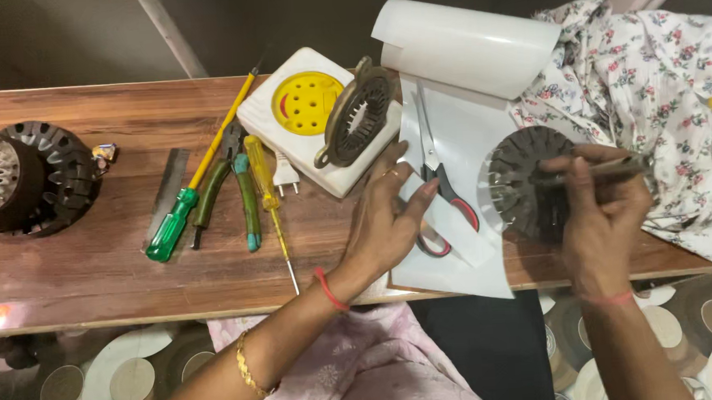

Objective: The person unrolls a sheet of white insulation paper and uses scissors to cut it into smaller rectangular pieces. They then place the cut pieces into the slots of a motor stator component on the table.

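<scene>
A: Status on the hands?

B: Right hand [604,211] grips a thin dark rod-like tool [590,170], tip laid across the slotted round stator core [526,187]. Core sits at the near right edge of the wooden table [91,262], on the white sheet [450,138]. Left hand [385,215] is open, flat, fingers pressing the sheet just beside the scissors [445,199]. It holds nothing.

A: Tips for the step?

B: My read: keep the sheet pinned flat with the left hand and work the tool one slot at a time, low angle. The core is close to the edge and could slide off.

A: Clutter?

B: Scissors lie right between the hands, blades pointing far. Left of them: yellow tester screwdriver [268,198], green-handled pliers [229,186], green-and-yellow screwdriver [197,180], a flat metal strip [169,189]. Farther: a white box with yellow disc [302,105], a second ring core [359,110] leaning on it. Far left: a wound stator [22,177]. Floral cloth [658,79] crowds the right side, touching the core's area; it could snag.
</scene>
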